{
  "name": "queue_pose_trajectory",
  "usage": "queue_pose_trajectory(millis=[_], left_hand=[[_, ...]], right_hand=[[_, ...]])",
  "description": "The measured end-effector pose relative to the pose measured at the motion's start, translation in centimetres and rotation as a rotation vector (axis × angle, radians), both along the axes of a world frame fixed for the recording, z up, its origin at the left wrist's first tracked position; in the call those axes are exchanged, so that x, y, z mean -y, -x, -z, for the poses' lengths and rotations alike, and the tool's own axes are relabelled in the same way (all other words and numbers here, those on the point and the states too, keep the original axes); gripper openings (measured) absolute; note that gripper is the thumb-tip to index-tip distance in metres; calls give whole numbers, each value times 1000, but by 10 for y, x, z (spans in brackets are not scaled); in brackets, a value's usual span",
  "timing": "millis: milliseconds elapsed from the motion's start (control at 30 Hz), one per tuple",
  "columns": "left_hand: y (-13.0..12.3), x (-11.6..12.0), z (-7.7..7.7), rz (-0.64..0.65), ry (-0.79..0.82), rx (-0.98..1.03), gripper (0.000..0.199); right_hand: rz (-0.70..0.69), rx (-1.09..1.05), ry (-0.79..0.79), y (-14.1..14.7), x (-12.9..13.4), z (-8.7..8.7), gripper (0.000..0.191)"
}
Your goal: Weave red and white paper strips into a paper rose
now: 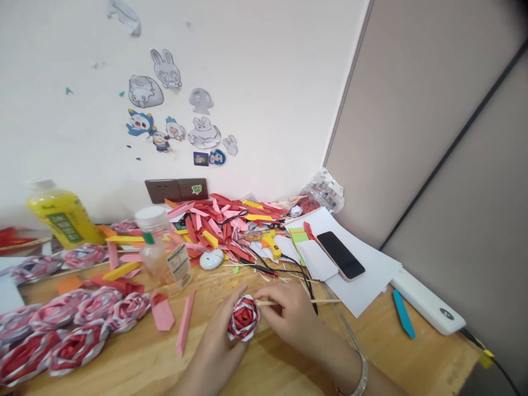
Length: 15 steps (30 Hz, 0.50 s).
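A red and white folded paper rose [243, 319] faces up at the lower middle of the head view. Around its left side and underside curl the fingers of my left hand [220, 344], holding it above the wooden table. My right hand [291, 313] pinches a thin wooden stick [325, 301] that lies roughly level. The stick's left end meets the rose's right edge; whether it presses into the folds cannot be made out. A pink paper strip [185, 323] lies left of my left hand.
Finished paper roses [78, 347] line the left side. Behind are a paper-strip pile [206, 220], a yellow glue gun [271, 243], a clear bottle [155, 253] and a yellow bottle [66, 217]. A phone [341, 255] rests on white sheets at right, near a white device [429, 302].
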<state>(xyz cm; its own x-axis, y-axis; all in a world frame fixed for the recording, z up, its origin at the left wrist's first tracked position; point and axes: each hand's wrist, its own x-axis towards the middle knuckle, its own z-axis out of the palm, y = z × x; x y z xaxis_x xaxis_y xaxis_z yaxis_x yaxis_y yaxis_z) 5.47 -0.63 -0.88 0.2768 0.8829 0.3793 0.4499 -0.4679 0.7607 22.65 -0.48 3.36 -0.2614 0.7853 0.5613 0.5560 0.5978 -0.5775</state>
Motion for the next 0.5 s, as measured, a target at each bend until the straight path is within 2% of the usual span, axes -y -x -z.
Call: queue_pose_trajectory(millis=[300,500], left_hand=[[1,1,1,22,-44,-1,54],[1,1,4,40,-1,9,54]], right_hand=[[31,54,99,0,-2,-3,8],[-69,110,152,-3,-3,-7,11]])
